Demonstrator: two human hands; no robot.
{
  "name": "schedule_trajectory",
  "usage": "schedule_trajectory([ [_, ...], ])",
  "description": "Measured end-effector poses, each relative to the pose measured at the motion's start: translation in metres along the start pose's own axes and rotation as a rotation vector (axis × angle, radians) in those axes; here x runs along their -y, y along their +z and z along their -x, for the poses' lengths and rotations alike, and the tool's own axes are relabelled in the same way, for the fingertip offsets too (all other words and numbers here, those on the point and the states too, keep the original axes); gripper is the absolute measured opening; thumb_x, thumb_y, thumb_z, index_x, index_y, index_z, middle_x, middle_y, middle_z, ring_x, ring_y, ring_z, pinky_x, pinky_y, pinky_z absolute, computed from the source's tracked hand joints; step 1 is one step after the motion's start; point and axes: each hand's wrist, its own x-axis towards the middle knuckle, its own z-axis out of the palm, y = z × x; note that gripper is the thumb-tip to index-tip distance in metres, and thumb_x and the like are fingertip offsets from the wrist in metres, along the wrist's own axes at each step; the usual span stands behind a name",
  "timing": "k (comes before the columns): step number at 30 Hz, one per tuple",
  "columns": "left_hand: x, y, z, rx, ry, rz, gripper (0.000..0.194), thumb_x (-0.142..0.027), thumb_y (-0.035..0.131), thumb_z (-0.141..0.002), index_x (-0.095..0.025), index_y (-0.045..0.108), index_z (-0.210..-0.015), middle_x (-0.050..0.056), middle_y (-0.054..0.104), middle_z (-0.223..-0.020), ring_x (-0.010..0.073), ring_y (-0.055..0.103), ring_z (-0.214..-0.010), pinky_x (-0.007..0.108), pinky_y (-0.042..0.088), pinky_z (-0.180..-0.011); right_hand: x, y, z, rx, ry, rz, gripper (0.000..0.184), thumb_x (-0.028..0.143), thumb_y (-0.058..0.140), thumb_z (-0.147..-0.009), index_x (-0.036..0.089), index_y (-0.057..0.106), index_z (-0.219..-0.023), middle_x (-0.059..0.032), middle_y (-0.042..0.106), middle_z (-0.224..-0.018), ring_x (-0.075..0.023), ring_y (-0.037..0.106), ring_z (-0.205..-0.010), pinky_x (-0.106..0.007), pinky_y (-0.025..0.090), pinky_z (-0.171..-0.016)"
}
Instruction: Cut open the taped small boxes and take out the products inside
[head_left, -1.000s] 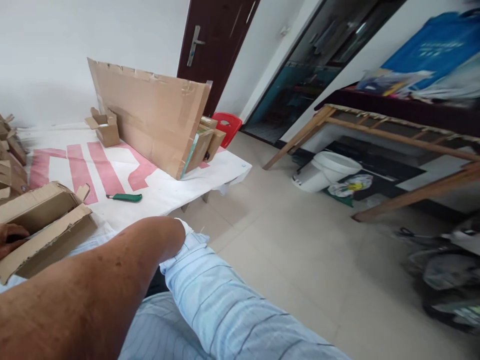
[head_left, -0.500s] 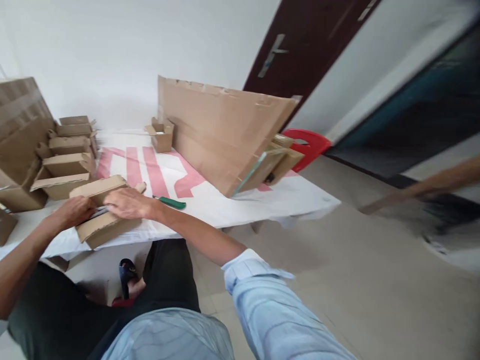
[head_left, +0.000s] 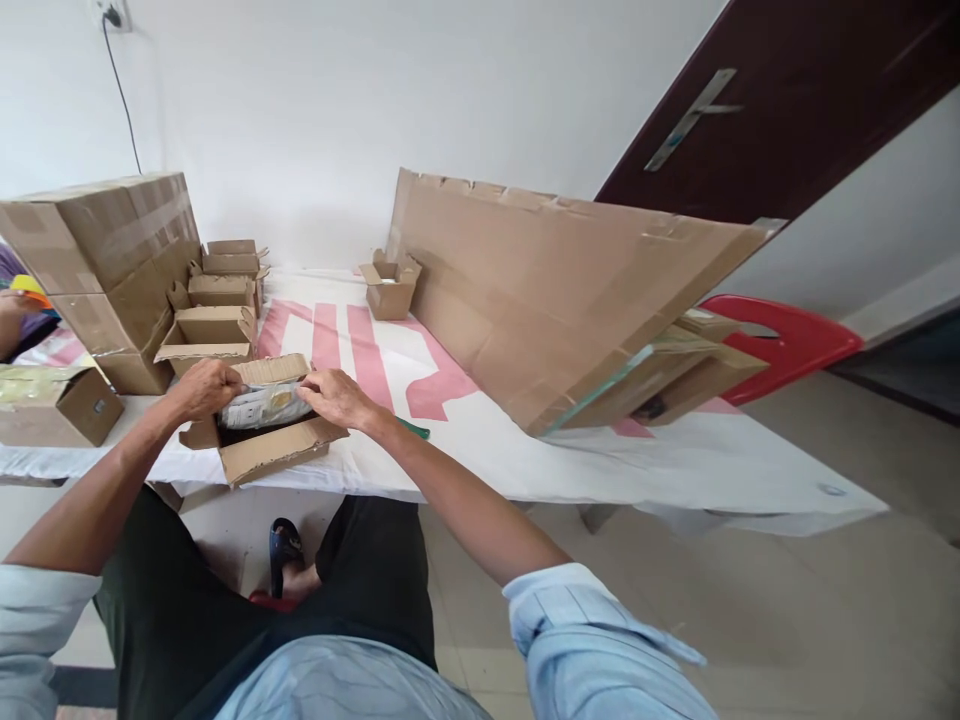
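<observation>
In front of me at the table's near edge, an open cardboard box (head_left: 277,455) has its flaps folded out. A whitish plastic-wrapped package (head_left: 266,406) shows in the box's opening. My left hand (head_left: 210,388) pinches the package's left end, its fingers closed. At the other end, my right hand (head_left: 337,398) is closed on the package too, with the fingertips partly hidden. How deep the package sits in the box I cannot tell. Just beyond my right wrist lies a green-handled tool (head_left: 414,429), partly covered by my forearm.
Several open small boxes (head_left: 206,330) line up at the left, beside stacked large cartons (head_left: 142,230). A closed carton (head_left: 56,405) lies near the left edge. Another person's hand (head_left: 13,303) is by a yellow-orange object. A large cardboard sheet (head_left: 555,290) leans near a red chair (head_left: 787,340).
My view has swung left. My hands have moved apart, and more of the package now shows between them. The box's near flap lies open towards me.
</observation>
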Motion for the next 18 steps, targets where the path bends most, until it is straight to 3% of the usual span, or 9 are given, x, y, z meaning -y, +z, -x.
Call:
schedule_trajectory([
  [3,-0.003,-0.016,0.007,-0.105,-0.046,0.150,0.046,-0.049,0.069,-0.085,-0.022,0.052,-0.051,-0.002,0.043,-0.054,0.0149,0.039,-0.059,0.032,0.030,-0.062,0.003,0.000,0.001,-0.022,0.026,-0.096,0.034,0.041,0.062,-0.118,0.019,0.086,-0.107,-0.0101,0.087,-0.112,-0.0249,0.079,-0.111,-0.031,0.051,-0.094],
  [6,-0.010,-0.027,0.013,-0.214,-0.136,0.264,0.044,-0.055,0.073,-0.084,-0.021,0.067,-0.057,0.000,0.054,-0.056,0.0159,0.049,-0.060,0.029,0.036,-0.060,0.012,0.003,0.004,-0.065,0.048,-0.301,0.039,0.049,0.071,-0.114,0.021,0.080,-0.140,-0.0110,0.086,-0.128,-0.0280,0.078,-0.125,-0.037,0.056,-0.107],
  [9,-0.022,-0.029,0.017,-0.321,-0.206,0.352,0.043,-0.057,0.076,-0.082,-0.019,0.074,-0.062,0.002,0.061,-0.057,0.0170,0.055,-0.058,0.028,0.041,-0.056,0.026,0.010,0.008,-0.093,0.013,-0.517,0.085,0.053,0.086,-0.102,0.023,0.053,-0.175,-0.0180,0.073,-0.159,-0.0304,0.077,-0.132,-0.043,0.060,-0.114],
  [12,-0.040,-0.022,0.017,-0.384,-0.206,0.431,0.044,-0.059,0.076,-0.084,-0.018,0.077,-0.067,0.003,0.066,-0.061,0.0175,0.057,-0.057,0.028,0.045,-0.055,0.043,0.020,0.012,-0.119,-0.093,-0.678,0.110,0.050,0.097,-0.090,0.028,0.040,-0.182,-0.0193,0.058,-0.176,-0.0320,0.075,-0.138,-0.045,0.064,-0.113],
  [14,-0.055,-0.014,0.017,-0.417,-0.180,0.438,0.043,-0.057,0.073,-0.087,-0.017,0.080,-0.072,0.004,0.070,-0.065,0.0184,0.060,-0.060,0.029,0.049,-0.058,0.052,0.028,0.011,-0.167,-0.157,-0.736,0.107,0.048,0.099,-0.087,0.028,0.044,-0.177,-0.0164,0.065,-0.167,-0.0320,0.073,-0.140,-0.045,0.064,-0.114],
  [18,-0.083,-0.002,0.016,-0.504,-0.049,0.322,0.042,-0.051,0.067,-0.096,-0.017,0.080,-0.076,0.006,0.075,-0.075,0.0208,0.066,-0.073,0.032,0.053,-0.070,0.057,0.046,0.003,-0.317,-0.136,-0.939,0.065,0.052,0.088,-0.093,0.024,0.064,-0.146,-0.0082,0.081,-0.130,-0.0278,0.077,-0.121,-0.039,0.068,-0.101],
])
